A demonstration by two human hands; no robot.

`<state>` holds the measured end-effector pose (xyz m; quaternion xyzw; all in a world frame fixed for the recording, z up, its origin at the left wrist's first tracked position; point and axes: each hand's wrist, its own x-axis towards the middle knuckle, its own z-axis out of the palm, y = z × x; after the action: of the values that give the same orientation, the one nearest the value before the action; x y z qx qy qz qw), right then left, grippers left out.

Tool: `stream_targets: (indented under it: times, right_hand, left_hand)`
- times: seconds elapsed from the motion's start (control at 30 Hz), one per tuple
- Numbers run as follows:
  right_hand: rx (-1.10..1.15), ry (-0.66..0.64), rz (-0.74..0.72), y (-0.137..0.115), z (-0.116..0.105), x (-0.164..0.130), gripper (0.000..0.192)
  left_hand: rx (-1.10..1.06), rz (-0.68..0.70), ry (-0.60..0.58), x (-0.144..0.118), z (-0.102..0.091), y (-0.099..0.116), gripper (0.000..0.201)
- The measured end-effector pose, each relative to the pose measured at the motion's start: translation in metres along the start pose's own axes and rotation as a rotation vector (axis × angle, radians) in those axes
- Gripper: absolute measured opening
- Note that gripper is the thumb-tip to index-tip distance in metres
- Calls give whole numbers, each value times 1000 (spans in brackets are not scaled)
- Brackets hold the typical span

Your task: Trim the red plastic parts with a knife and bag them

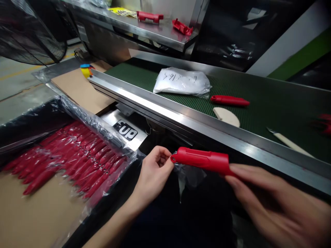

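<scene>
A red plastic handle-like part (203,160) is held nearly level in front of me, its small eyelet end to the left and its wider end to the right. My right hand (279,199) pinches the wider end between thumb and fingers. At the eyelet end, my left hand (155,172) is closed, thumb and forefinger pressed on the tip. Behind and below the part hangs some clear plastic film (190,177). To the left, a plastic-lined box (134,160) holds rows of similar red parts (88,158) over brown cardboard.
Across the front runs a green conveyor belt (261,120) with a metal rail (165,106). On it lie a white bag (183,81), another red part (229,100), a pale half-round piece (227,117) and a knife (289,141). Red pieces (150,17) sit on the metal shelf (160,34).
</scene>
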<state>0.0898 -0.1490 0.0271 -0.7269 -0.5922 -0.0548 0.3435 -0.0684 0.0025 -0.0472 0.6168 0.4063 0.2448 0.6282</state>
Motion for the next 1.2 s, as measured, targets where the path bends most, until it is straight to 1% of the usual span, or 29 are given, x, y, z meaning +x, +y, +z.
stream_targets:
  times: [0.07, 0.1, 0.17, 0.23, 0.3, 0.37, 0.47, 0.5, 0.57, 0.63, 0.67, 0.73, 0.77, 0.83, 0.9, 0.93, 0.97, 1.0, 1.03, 1.07, 1.13, 1.17, 1.2]
  right_hand:
    - [20, -53, -144, 1, 0, -9, 36]
    - [35, -83, -177, 2, 1, -12, 39]
    - [46, -132, -185, 3, 5, -18, 33]
    - [8, -141, -183, 5, 10, -22, 23]
    - [-35, -142, -232, 8, 13, -23, 20]
    - [-44, -160, -332, 12, 15, -22, 27]
    - [0, -245, -496, 18, 14, -15, 36]
    - [7, -268, -529, 20, 14, -12, 36]
    - [-12, -308, -537, 21, 16, -9, 34]
    - [-47, -274, -483, 18, 21, -9, 32]
    - [-52, -226, -435, 14, 25, -11, 31]
    - [-17, -71, -313, 3, 36, -17, 28]
    - [1, 16, -216, -4, 42, -22, 27]
    - [52, 169, 62, -16, 56, -32, 23]
    - [163, 257, 335, -23, 69, -39, 18]
    - [222, 264, 409, -24, 74, -42, 17]
    - [273, 249, 415, -23, 78, -43, 17]
    - [307, 216, 358, -19, 80, -42, 19]
    - [321, 155, 251, -14, 79, -40, 23]
    - [324, 63, 117, -8, 77, -38, 28]
    - [330, -162, -142, 6, 68, -31, 38]
    - [325, -268, -233, 13, 64, -28, 42]
    - [312, -351, -290, 18, 62, -25, 44]
  left_hand:
    - [-36, -36, 4, 2, 1, 2, 12]
    - [-52, -48, 7, 2, 2, 3, 13]
    - [-85, -68, 13, 1, 5, 4, 17]
    - [-118, -80, 11, 0, 7, 5, 18]
    - [-133, -68, 4, -2, 6, 6, 18]
    - [-120, -23, 5, -3, 4, 6, 17]
    - [-58, 74, 6, -4, -1, 5, 13]
    - [-31, 111, 0, -4, -2, 3, 12]
    - [25, 194, -12, -7, -1, -1, 11]
    - [74, 269, 6, -12, 3, -6, 10]
    - [91, 297, 29, -15, 5, -8, 10]
    - [108, 335, 94, -22, 12, -14, 12]
    - [109, 352, 124, -26, 15, -17, 12]
    - [106, 383, 159, -32, 22, -23, 13]
    - [95, 404, 154, -36, 27, -28, 13]
    - [89, 411, 142, -38, 28, -29, 13]
    - [85, 419, 130, -38, 28, -30, 13]
    - [83, 431, 120, -38, 26, -30, 14]
    - [86, 448, 116, -38, 23, -29, 14]
    - [94, 462, 120, -38, 19, -28, 15]
    - [132, 471, 138, -38, 11, -23, 15]
    - [159, 467, 138, -39, 7, -20, 15]
    - [190, 463, 124, -41, 5, -18, 15]
